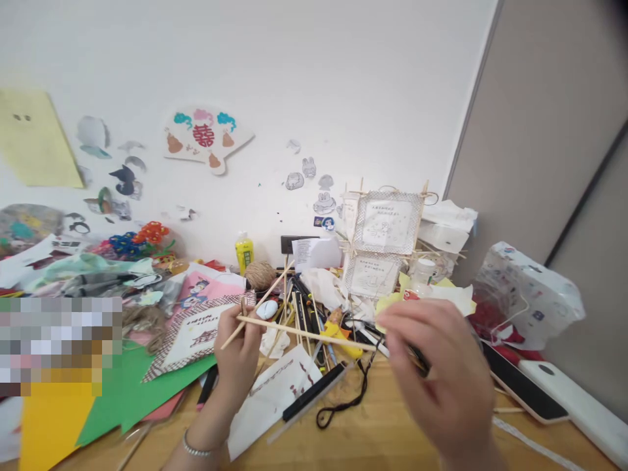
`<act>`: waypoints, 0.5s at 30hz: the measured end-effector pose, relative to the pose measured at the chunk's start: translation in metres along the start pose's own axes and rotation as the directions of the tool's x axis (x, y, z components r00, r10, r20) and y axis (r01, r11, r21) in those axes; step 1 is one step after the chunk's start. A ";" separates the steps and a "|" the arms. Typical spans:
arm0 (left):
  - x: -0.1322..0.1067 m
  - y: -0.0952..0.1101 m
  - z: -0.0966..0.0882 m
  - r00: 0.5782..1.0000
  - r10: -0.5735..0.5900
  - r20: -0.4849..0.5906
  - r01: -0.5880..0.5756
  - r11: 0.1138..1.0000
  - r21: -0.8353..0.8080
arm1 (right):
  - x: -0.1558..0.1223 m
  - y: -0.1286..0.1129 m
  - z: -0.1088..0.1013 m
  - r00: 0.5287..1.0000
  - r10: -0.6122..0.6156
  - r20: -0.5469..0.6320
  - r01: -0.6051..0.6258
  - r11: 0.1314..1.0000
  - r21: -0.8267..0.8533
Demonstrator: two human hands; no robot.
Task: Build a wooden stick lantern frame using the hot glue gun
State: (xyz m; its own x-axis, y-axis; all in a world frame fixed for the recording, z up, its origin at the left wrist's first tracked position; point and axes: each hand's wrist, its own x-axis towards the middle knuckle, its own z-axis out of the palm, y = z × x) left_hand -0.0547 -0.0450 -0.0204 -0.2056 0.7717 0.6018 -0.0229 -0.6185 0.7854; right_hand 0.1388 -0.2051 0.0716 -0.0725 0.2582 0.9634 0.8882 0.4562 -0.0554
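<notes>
The left hand [240,343] has its fingers closed on crossed wooden sticks [304,333], held above the cluttered table [383,432]. The right hand [439,373], fingers bent, is near one stick's far end and a black cord [364,387]; whether it pinches anything cannot be told. Sticks judged light, stiff, snappable; best held at the crossing.
</notes>
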 end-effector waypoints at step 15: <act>0.054 0.036 0.000 0.984 -0.174 -0.044 0.126 0.845 -0.520 | -0.063 0.103 0.102 0.640 0.649 0.412 -0.761 0.459 0.458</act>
State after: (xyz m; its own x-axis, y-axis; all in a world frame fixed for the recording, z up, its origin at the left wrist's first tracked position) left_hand -0.0662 -0.0254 0.0403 -0.2418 0.8600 0.4493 -0.5540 -0.5025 0.6638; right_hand 0.1890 -0.0874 -0.0214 0.3427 0.8122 0.4721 0.2554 0.4031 -0.8788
